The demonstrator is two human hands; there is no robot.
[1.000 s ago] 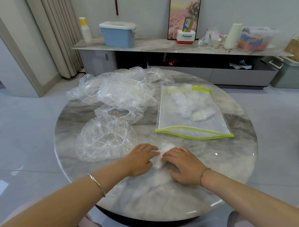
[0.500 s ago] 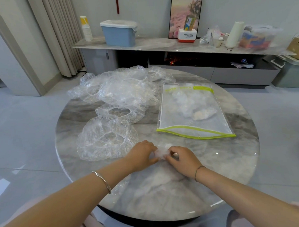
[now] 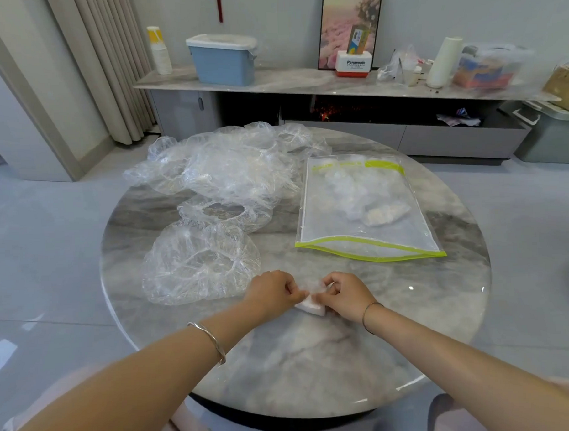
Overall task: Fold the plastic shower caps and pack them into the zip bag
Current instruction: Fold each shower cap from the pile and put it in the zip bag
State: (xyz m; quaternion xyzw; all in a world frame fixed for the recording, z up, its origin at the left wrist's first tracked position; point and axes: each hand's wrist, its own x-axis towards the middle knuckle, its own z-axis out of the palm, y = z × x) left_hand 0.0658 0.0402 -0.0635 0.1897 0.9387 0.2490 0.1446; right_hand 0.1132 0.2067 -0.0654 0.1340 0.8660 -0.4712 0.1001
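A folded shower cap point(image 3: 310, 303) was pinched on the desk point(image 3: 315, 360) between the left hand point(image 3: 273, 292) and right hand point(image 3: 345, 294). If released early, the springy plastic would likely unfold before the zip bag point(image 3: 364, 212) was reached.

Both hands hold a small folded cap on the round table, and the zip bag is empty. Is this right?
No. The head view shows folded caps inside the zip bag. Left hand and right hand do hold the small folded cap on the round table.
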